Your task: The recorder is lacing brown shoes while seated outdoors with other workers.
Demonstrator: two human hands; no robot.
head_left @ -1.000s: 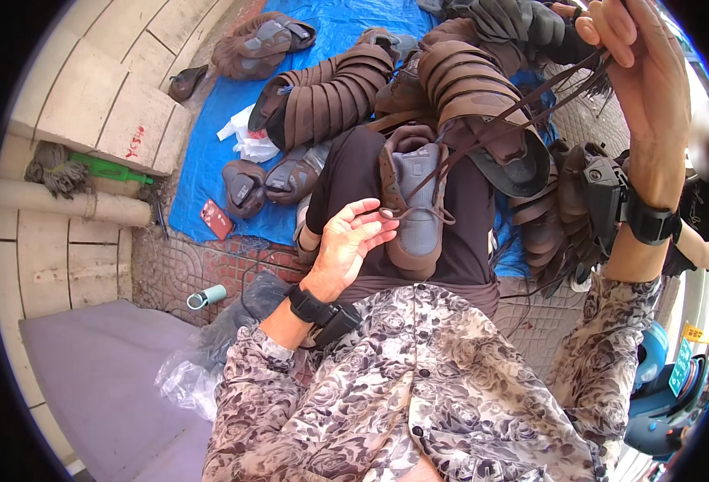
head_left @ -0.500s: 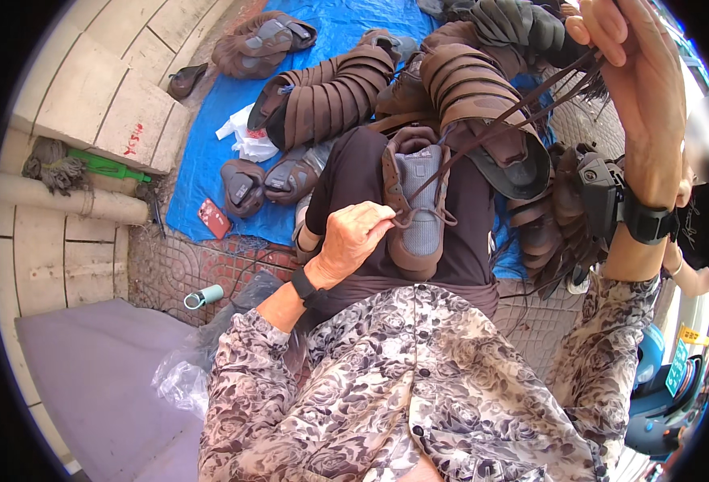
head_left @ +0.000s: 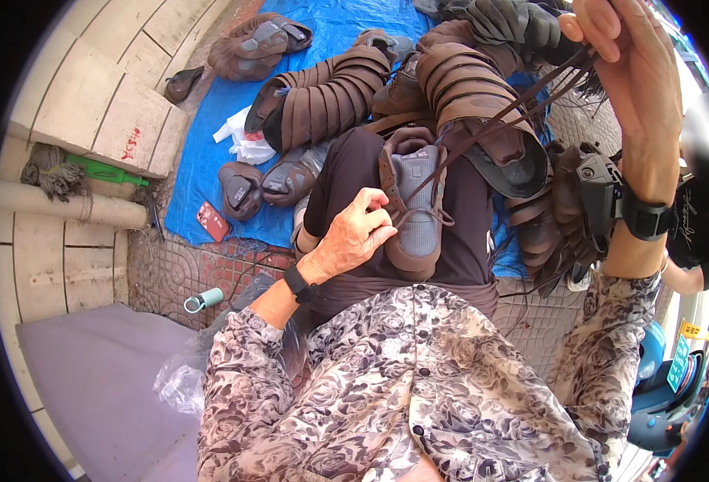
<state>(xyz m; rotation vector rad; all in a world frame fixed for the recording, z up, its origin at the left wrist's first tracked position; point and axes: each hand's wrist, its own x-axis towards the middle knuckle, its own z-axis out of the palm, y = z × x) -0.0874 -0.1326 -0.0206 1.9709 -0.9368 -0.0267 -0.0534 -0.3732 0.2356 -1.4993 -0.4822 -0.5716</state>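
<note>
A brown and grey lace-up shoe (head_left: 416,201) rests between my thighs, its toe pointing toward me. Long brown shoelaces (head_left: 495,122) stretch from its eyelets up to the right. High at the upper right, my right hand (head_left: 623,48) grips their far ends, pulled taut. Against the shoe's left side is my left hand (head_left: 354,233), closed with fingers curled and the thumb beside them near the lower lacing. Whatever its fingertips pinch is hidden. A short lace loop (head_left: 447,218) stands out at the shoe's right edge.
Stacked brown shoe uppers (head_left: 334,96) and another nested row (head_left: 471,80) lie on a blue tarp (head_left: 198,201). A red phone (head_left: 213,221) lies near the tarp's edge, a mint-green cylinder (head_left: 203,300) on the paving. A tiled wall (head_left: 81,104) stands left; another person is at right.
My left hand has shifted slightly, its fingers curling up more beside the shoe. My right hand stays raised with the laces, moved only a little.
</note>
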